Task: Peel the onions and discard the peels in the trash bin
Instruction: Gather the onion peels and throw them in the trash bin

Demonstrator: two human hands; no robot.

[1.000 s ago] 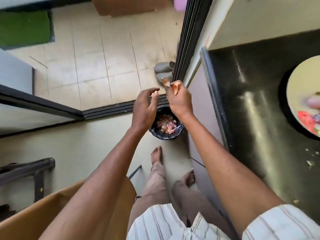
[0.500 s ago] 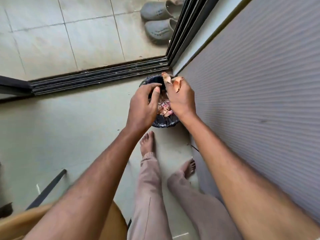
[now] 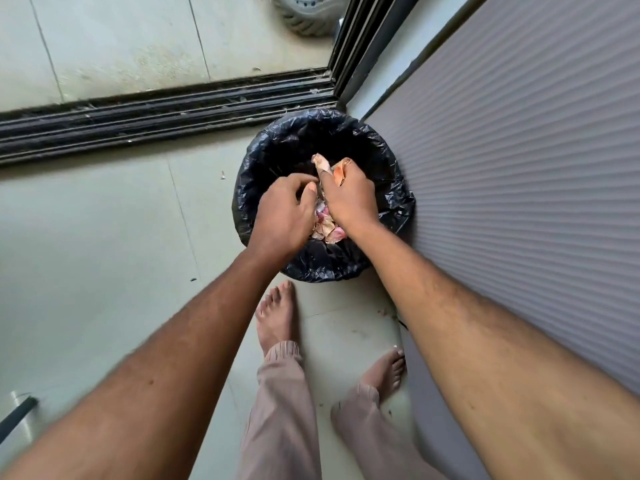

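A round trash bin [image 3: 277, 147] lined with a black plastic bag stands on the floor against the ribbed cabinet front. Pink and white onion peels [image 3: 327, 226] lie in it. My right hand [image 3: 349, 199] is over the bin's mouth and grips a bunch of orange-brown onion peels [image 3: 337, 168] that stick out past its fingers. My left hand [image 3: 285, 213] hovers beside it over the bin with its fingers curled, touching the right hand; I cannot see anything in it.
The ribbed grey cabinet front [image 3: 519, 168] runs along the right. A dark sliding-door track [image 3: 156, 112] crosses the floor behind the bin, with a grey shoe [image 3: 304, 12] beyond it. My bare feet [image 3: 277, 313] stand just short of the bin.
The view has dropped and closed in on the bin. Both hands have moved down over the bin's mouth, the right one still holding the peels.
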